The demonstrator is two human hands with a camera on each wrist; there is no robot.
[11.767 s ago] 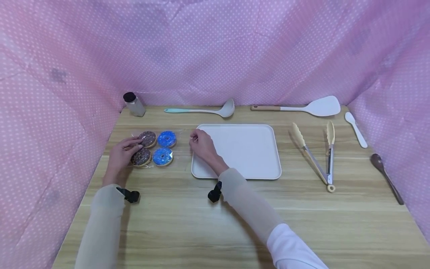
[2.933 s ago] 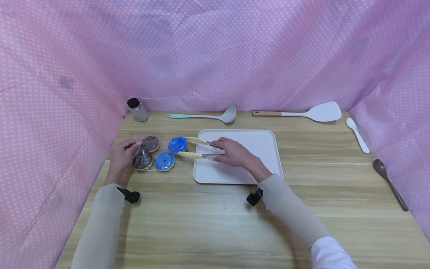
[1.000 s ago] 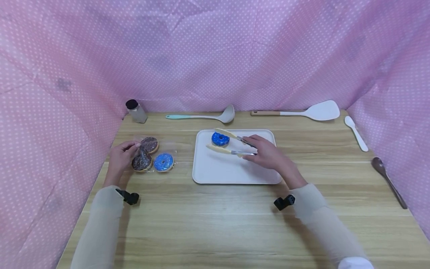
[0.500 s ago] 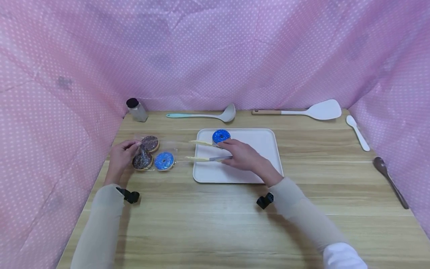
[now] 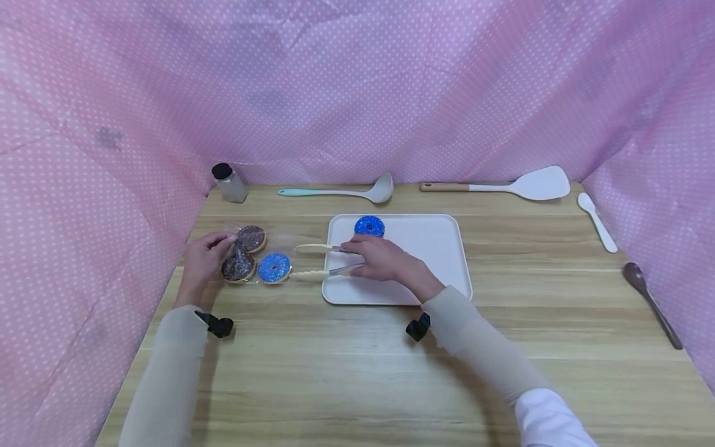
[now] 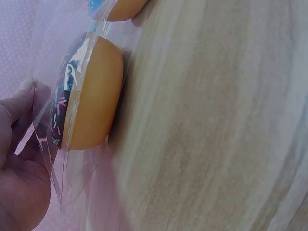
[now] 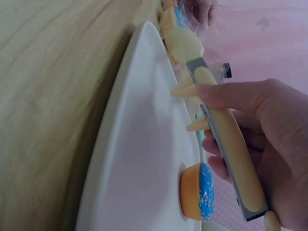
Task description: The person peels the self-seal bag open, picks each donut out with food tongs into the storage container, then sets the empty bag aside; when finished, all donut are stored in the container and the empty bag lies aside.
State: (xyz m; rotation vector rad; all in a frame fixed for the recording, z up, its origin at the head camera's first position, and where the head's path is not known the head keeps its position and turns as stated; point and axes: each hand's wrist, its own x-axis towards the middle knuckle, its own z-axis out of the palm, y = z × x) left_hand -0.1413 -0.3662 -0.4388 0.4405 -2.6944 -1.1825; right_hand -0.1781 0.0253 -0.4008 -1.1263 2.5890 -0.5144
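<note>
My left grip [image 5: 203, 257] pinches the bag [image 6: 44, 108]; my right grip [image 5: 385, 259] is clamped on the tongs [image 5: 311, 274], tips apart. I'd straddle the blue donut [image 5: 272, 275], nine o'clock from the tray [image 5: 357, 292], then squeeze gently.

I'm at what looks like a staged tabletop booth, dressed with kitchen things, rather than a working kitchen. Pink polka-dot cloth [image 5: 357, 93] hangs behind the far edge of my wood-grain worktop [image 5: 335, 379] and along its left and right edges, hiding the room beyond. The cooking theme comes from the ladle [image 5: 341, 192] and spatula [image 5: 539, 184] along the far edge, the black-lidded jar [image 5: 231, 186] at the far left corner, the white tray [image 5: 432, 254], and my tongs [image 7: 236, 159]. A black camera [image 5: 221, 327] on each wrist suggests recording. Whose building this is, I can't tell.
</note>
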